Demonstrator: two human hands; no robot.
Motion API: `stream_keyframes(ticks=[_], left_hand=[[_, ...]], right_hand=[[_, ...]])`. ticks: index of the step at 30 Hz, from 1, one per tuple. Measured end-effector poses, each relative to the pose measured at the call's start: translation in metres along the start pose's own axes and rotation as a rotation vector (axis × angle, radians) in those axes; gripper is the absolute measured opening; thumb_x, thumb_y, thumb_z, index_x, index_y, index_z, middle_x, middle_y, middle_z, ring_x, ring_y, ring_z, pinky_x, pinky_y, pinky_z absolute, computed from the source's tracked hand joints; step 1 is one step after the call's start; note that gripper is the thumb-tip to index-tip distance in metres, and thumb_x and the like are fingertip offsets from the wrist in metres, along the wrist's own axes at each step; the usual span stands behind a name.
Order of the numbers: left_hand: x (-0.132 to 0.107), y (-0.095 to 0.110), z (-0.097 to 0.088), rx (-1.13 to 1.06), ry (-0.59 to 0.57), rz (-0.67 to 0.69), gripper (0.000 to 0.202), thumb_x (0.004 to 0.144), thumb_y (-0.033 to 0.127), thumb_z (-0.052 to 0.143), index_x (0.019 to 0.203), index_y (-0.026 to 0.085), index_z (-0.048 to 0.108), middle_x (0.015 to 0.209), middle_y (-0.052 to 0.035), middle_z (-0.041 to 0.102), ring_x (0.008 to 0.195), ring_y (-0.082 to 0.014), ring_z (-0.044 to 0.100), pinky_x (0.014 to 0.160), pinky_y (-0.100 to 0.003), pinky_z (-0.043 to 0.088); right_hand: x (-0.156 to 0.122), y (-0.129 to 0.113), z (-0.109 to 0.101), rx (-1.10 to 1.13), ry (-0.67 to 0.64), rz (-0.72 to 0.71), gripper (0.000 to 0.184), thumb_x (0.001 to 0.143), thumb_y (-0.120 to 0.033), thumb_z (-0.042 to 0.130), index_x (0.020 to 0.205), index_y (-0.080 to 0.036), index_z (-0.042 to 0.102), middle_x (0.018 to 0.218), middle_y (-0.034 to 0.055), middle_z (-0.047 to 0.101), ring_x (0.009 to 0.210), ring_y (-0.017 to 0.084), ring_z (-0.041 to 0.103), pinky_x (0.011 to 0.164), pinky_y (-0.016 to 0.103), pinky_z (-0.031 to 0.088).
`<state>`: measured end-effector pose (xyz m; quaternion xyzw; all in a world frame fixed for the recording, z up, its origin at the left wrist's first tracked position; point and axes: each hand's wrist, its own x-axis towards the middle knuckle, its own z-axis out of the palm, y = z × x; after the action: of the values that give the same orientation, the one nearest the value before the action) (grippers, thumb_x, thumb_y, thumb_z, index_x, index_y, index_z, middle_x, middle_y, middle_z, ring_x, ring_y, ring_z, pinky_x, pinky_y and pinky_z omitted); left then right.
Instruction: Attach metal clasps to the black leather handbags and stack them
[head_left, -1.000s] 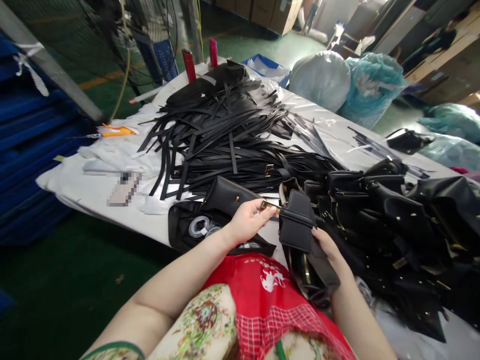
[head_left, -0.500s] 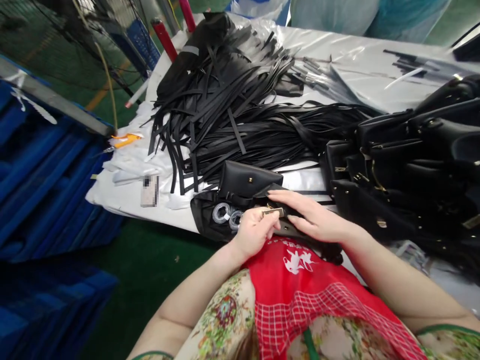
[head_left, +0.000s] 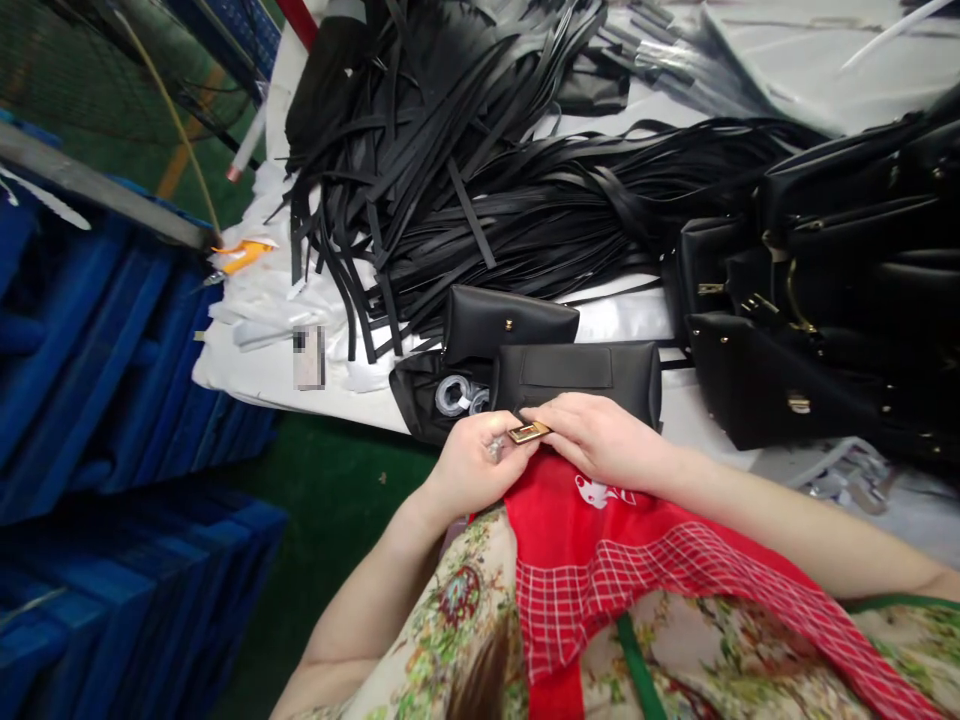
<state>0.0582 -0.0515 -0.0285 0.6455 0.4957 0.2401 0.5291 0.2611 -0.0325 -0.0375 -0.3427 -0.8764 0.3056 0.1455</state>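
Observation:
In front of my apron, a small gold-coloured rectangular metal clasp [head_left: 529, 432] is held between both hands. My left hand [head_left: 480, 460] is closed, thumb and fingers pinching its left end. My right hand [head_left: 596, 432] grips the other end with its fingertips, the fingers bent together. Just beyond my hands a black handbag [head_left: 585, 372] lies with its flat pocket panel facing up, its near edge hidden behind my right hand. Behind it sits another black bag [head_left: 510, 325] with a small gold stud. Clear coiled rings [head_left: 453, 396] rest on black material to the left.
Long black straps [head_left: 450, 200] are heaped across the white table [head_left: 352, 405]. More black bags [head_left: 825, 300] are piled at the right. A phone-like pale object [head_left: 309, 358] and an orange-handled tool [head_left: 244, 255] lie at the left. Blue crates [head_left: 112, 350] stand beside the table.
The view has tilted down and closer. The handbag has come flat, its panel showing, with my hands now at its near side. The gold clasp is turned, its hollow face showing.

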Motion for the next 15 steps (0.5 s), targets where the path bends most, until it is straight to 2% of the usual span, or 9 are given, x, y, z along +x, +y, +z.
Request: stream_keyframes(ticks=[2, 6, 10, 15], left_hand=[[-0.003, -0.002, -0.007, 0.045, 0.009, -0.004, 0.008, 0.080, 0.019, 0.056, 0.078, 0.015, 0.062, 0.067, -0.0001, 0.059, 0.059, -0.0112, 0.051, 0.060, -0.023, 0.041], [-0.009, -0.006, -0.013, -0.014, 0.067, -0.060, 0.020, 0.089, 0.024, 0.043, 0.089, 0.016, 0.062, 0.065, -0.0008, 0.059, 0.060, -0.0133, 0.055, 0.062, -0.025, 0.044], [-0.011, -0.008, -0.010, 0.022, 0.045, -0.063, 0.021, 0.090, 0.027, 0.045, 0.088, 0.016, 0.063, 0.066, -0.0020, 0.061, 0.063, -0.0146, 0.057, 0.065, -0.026, 0.045], [-0.010, -0.011, -0.008, -0.014, 0.070, -0.065, 0.025, 0.092, 0.031, 0.043, 0.087, 0.016, 0.062, 0.066, -0.0024, 0.060, 0.065, -0.0152, 0.057, 0.064, -0.026, 0.045]], right_hand=[[-0.002, -0.002, 0.001, -0.014, 0.034, -0.012, 0.029, 0.093, -0.021, 0.047, 0.118, -0.016, 0.061, 0.104, 0.0108, 0.069, 0.091, 0.021, 0.064, 0.083, 0.037, 0.053], [-0.005, -0.003, 0.003, 0.032, 0.084, -0.031, 0.030, 0.090, -0.018, 0.050, 0.118, -0.018, 0.062, 0.104, 0.0097, 0.069, 0.093, 0.021, 0.063, 0.084, 0.038, 0.053], [-0.005, -0.004, 0.004, 0.082, 0.092, -0.037, 0.029, 0.090, -0.018, 0.052, 0.116, -0.018, 0.063, 0.103, 0.0094, 0.069, 0.092, 0.021, 0.063, 0.084, 0.037, 0.053], [-0.008, -0.005, 0.002, 0.129, 0.096, -0.036, 0.028, 0.089, -0.017, 0.051, 0.113, -0.021, 0.064, 0.104, 0.0080, 0.069, 0.093, 0.020, 0.063, 0.084, 0.036, 0.053]])
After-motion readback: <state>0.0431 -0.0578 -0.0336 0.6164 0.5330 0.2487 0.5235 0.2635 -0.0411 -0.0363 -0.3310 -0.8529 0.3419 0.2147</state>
